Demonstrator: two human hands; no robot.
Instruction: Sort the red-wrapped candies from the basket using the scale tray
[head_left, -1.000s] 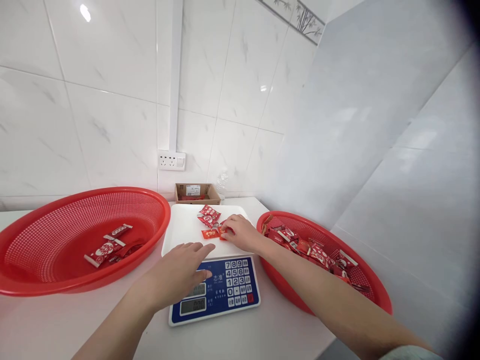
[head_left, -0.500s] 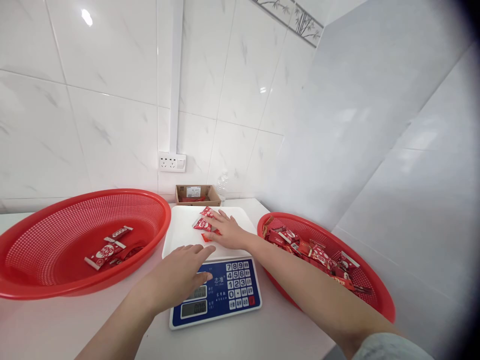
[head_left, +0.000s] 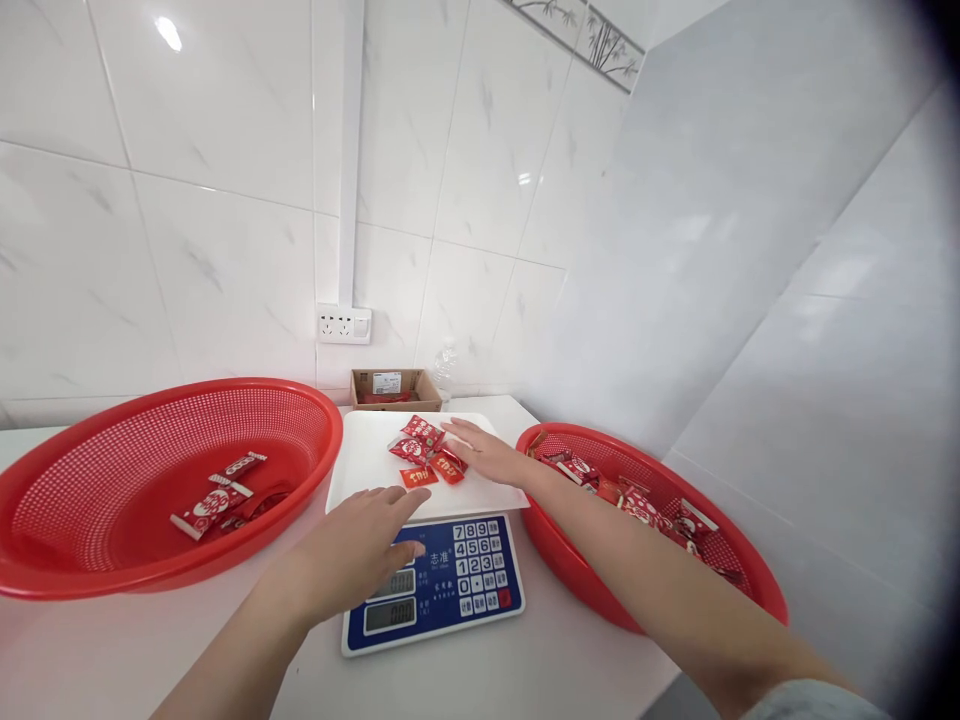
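Observation:
Several small red candy packets [head_left: 417, 450] lie bunched on the white pan [head_left: 367, 470] of a digital scale with a blue keypad panel [head_left: 442, 600]. My right hand [head_left: 480, 452] is over the pan's right part, fingers stretched out at the right edge of the packets, with nothing seen in its grasp. Whether the fingertips touch the wrappers I cannot tell. Above the panel's left side and the pan's front edge hovers my left hand [head_left: 367, 545], fingers extended and apart, holding nothing. It partly covers the scale's displays.
On the left stands a red perforated basket [head_left: 187, 400] with a few red wrapped bars [head_left: 210, 508]. Another red basket [head_left: 765, 590], on the right, holds many red packets under my right forearm. Behind the scale are a cardboard box [head_left: 416, 392] and a clear plastic bottle [head_left: 445, 370], near the tiled wall.
My right hand has drawn back to the right, uncovering more of the packets on the pan. The packets sit slightly farther right. My left hand has hardly moved.

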